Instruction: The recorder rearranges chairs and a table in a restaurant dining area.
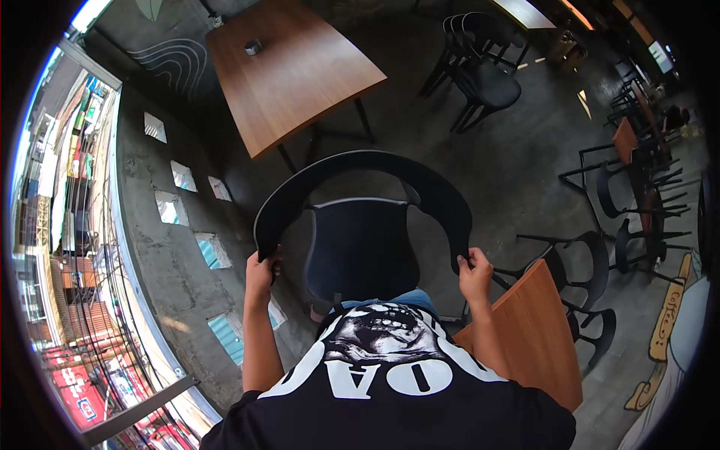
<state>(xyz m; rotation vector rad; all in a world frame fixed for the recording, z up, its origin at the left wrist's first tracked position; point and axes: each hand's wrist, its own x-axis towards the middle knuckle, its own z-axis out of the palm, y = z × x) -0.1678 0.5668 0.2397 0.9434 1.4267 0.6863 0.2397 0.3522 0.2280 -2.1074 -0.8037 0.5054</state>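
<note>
In front of my body is a black chair [363,247] with a wide curved back that doubles as armrests. My left hand [264,268] is closed round the left end of that curve. At the right end, my right hand [474,273] grips the other armrest tip, thumb on top. The seat faces me, and its near edge reaches my waist. Most of the chair's legs are hidden beneath the seat, so I cannot tell whether they touch the floor.
A wooden table [296,71] with a small round dark object [253,47] stands ahead to the left. Stacked black chairs [484,71] are ahead right. Close on my right is another wooden table [532,330] with chairs beyond it. A concrete wall [150,247] with square openings borders my left.
</note>
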